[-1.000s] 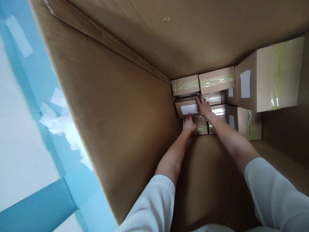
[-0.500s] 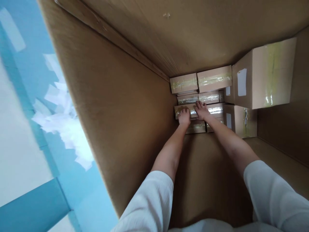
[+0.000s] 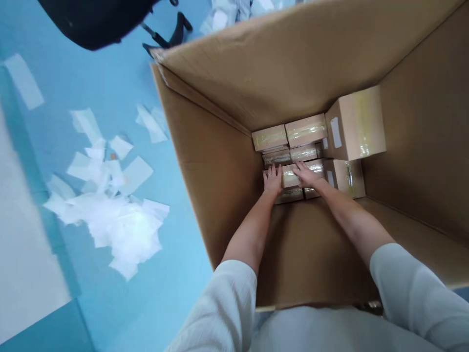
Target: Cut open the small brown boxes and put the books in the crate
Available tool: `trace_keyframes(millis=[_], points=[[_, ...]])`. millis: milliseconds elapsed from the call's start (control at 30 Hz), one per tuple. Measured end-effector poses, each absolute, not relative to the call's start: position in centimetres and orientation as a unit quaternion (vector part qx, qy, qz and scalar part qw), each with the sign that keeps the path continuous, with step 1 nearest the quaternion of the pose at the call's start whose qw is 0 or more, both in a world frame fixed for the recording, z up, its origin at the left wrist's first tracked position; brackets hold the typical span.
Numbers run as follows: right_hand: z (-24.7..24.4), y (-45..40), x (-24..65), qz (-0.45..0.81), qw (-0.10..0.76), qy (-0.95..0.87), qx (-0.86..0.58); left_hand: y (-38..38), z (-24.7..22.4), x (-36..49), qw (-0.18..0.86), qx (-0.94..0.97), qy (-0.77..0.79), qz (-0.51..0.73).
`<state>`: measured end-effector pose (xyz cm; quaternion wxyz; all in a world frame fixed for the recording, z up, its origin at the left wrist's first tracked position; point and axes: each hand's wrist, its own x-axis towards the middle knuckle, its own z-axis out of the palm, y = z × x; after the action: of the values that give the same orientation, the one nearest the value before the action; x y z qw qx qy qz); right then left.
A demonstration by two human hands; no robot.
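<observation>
Inside a large cardboard carton (image 3: 220,171), small taped cardboard boxes are stacked in rows against the far wall. My left hand (image 3: 273,180) lies on the left end of a low front box (image 3: 290,177), fingers stretched and spread over its top. On the same box's right end rests my right hand (image 3: 305,175), fingers apart and pointing toward the far wall. Clear shiny tape shows on the box between both hands. Beneath it is another taped box (image 3: 290,194). Behind are more boxes, including a taller pair: a left one (image 3: 270,139) and a right one (image 3: 306,131).
To the right, a bigger taped box (image 3: 362,124) with a white label stands above another box (image 3: 346,178). Outside the carton, white paper sheets (image 3: 124,225) lie scattered on the blue floor (image 3: 176,293). A black chair (image 3: 95,19) stands beyond the carton's far left corner.
My view has pulled back, showing the carton's rim and more floor. My left hand has shifted left along the box and its fingers have spread. The right hand stays near the box's right part.
</observation>
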<state>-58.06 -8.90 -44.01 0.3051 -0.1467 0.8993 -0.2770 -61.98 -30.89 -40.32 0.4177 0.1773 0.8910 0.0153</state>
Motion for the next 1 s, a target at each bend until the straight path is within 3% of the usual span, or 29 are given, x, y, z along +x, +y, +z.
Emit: trace_keyframes(millis=[500, 700, 1000], points=[[-15.8, -1.2, -58.5, -0.151, 0.200, 0.966, -0.061, -24.4, -15.2, -67.6, 0.247, 0.414, 0.876, 0.019], [-5.5, -0.4, -52.1, -0.145, 0.113, 0.981, 0.061, -21.9, -4.8, -66.9, 0.143, 0.530, 0.834, 0.052], [7.2, 0.2, -38.4, -0.113, -0.007, 0.970, 0.216, -15.7, 8.0, -60.4, 0.070, 0.680, 0.725, 0.077]])
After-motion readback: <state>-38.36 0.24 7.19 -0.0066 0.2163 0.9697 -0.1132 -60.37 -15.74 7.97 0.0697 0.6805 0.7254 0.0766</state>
